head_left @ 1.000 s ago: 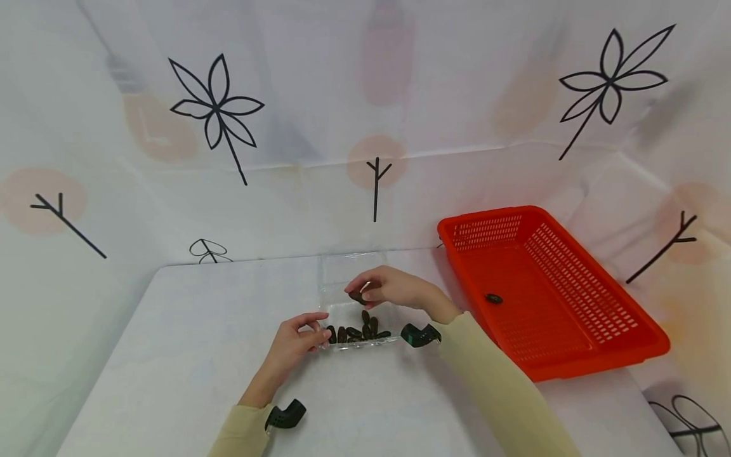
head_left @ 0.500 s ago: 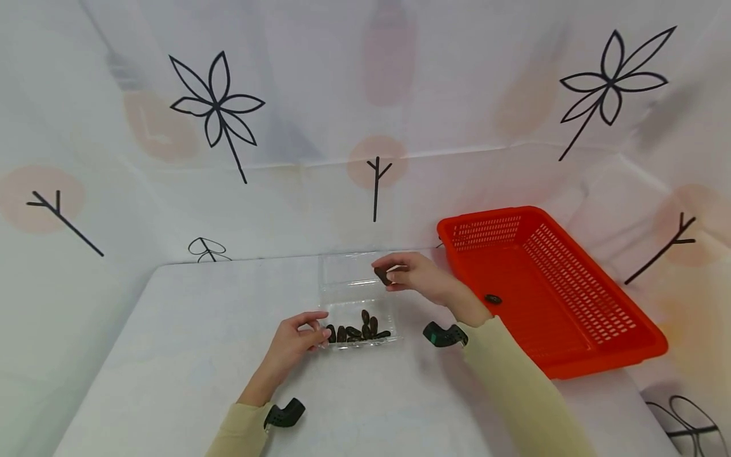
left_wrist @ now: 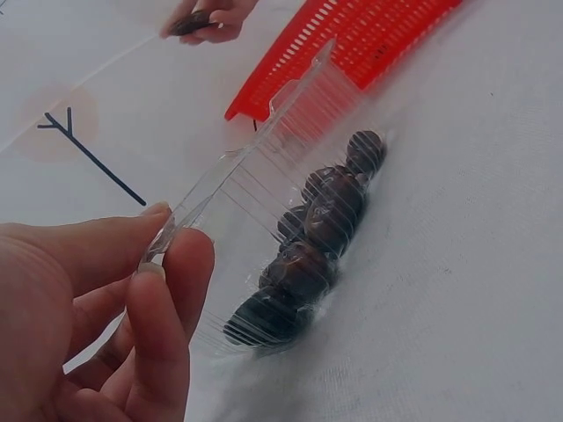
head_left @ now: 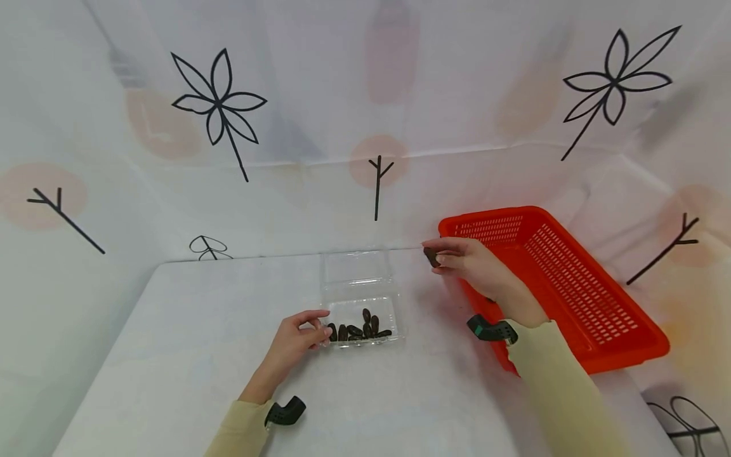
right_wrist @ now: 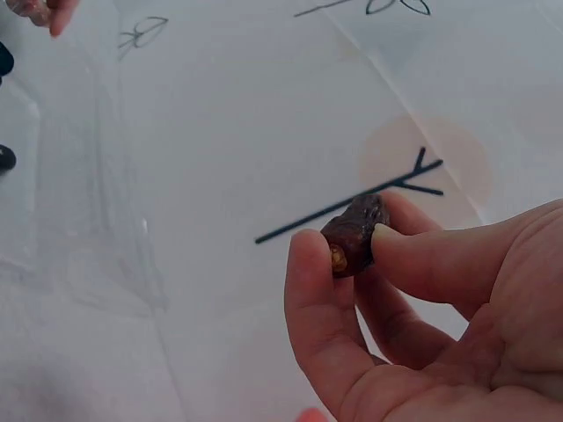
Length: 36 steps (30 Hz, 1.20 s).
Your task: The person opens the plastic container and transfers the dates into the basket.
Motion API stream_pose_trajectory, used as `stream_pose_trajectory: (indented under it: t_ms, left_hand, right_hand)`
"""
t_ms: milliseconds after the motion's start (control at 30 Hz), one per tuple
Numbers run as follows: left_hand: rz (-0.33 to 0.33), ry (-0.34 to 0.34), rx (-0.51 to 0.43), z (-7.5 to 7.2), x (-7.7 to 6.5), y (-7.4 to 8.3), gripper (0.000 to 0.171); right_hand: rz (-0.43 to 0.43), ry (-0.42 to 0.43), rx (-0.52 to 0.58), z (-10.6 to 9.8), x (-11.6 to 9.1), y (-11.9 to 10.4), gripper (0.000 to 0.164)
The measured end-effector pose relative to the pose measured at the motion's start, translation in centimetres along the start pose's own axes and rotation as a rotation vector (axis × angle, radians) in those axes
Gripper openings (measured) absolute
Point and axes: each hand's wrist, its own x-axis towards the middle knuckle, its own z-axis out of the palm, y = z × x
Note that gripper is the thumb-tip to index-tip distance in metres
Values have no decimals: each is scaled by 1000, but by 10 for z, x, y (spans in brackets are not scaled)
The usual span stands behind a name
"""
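A dark brown, wrinkled date point(right_wrist: 354, 236) is pinched between the thumb and fingers of my right hand point(head_left: 476, 270). That hand hangs over the left rim of the red basket. My left hand point(head_left: 294, 336) pinches the left edge of a clear plastic clamshell box point(head_left: 339, 311), whose lid lies folded back. Several dates point(head_left: 367, 329) lie along the front side of the box; in the left wrist view they show through its ribbed wall point(left_wrist: 237, 207). The date inside the basket is mostly hidden behind my right hand.
A red plastic basket point(head_left: 622, 289) with slotted walls stands at the right of the white-covered table point(head_left: 188, 343). Behind the table hangs a white cloth point(head_left: 297, 209) printed with flowers and twigs. Each wrist wears a black camera point(head_left: 285, 411).
My right hand has lifted a date out of the clear box and carried it right, to the basket's left rim. The left hand has stayed at the box edge.
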Motion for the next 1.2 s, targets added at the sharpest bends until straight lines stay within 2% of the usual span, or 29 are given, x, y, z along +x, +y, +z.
stream_pose_trajectory:
  t_ms: [233, 367, 533, 633, 767, 967, 1200]
  left_hand:
    - [16, -5, -12, -1, 1, -2, 45]
    - [13, -6, -15, -2, 1, -2, 44]
    - [19, -10, -19, -3, 1, -2, 44]
    - [22, -14, -17, -3, 1, -2, 44]
    - [26, -15, -13, -3, 1, -2, 44]
    - [28, -20, -17, -3, 2, -2, 44]
    - [20, -17, -16, -3, 1, -1, 43]
  right_hand:
    - [2, 77, -19, -46, -20, 12, 43]
    - [33, 92, -119, -72, -31, 25, 43]
    - [131, 72, -299, -97, -43, 40, 42]
    - [166, 54, -382, -107, -48, 47, 43]
    - [177, 43, -429, -117, -53, 57, 45]
    - [184, 43, -442, -130, -58, 71, 44]
    - [173, 36, -442, -135, -61, 75, 45]
